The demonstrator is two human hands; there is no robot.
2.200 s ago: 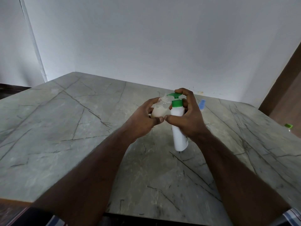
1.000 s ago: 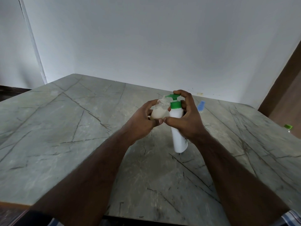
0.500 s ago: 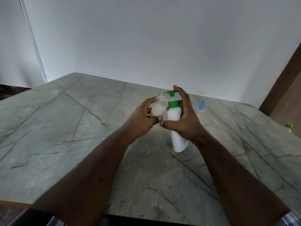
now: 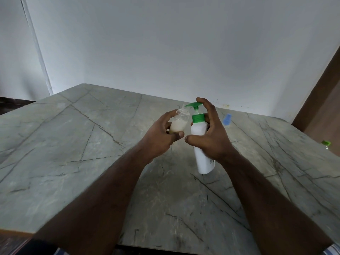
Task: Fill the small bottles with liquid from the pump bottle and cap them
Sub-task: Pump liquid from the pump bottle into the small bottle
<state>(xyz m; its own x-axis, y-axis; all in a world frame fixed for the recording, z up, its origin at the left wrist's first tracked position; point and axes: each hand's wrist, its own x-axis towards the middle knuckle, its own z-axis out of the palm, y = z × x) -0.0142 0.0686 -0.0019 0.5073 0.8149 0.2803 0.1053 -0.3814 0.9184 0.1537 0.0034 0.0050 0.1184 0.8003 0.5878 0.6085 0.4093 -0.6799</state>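
Note:
A white pump bottle (image 4: 201,153) with a green collar and green pump head (image 4: 194,105) stands on the marble table (image 4: 73,162). My right hand (image 4: 211,137) wraps its upper body, with the index finger resting on the raised pump head. My left hand (image 4: 161,137) holds a small clear bottle (image 4: 179,122), tilted, its open mouth right under the pump spout. The small bottle is roughly half full of cream-coloured liquid.
A small clear bottle with a blue cap (image 4: 226,120) sits on the table behind my right hand. Another bottle with a green cap (image 4: 326,144) shows at the table's right edge. A white wall stands close behind the table; a brown door is at right.
The pump head has risen from its pressed-down position, and my right index finger has lifted with it. The small bottle stays at the spout in my left hand.

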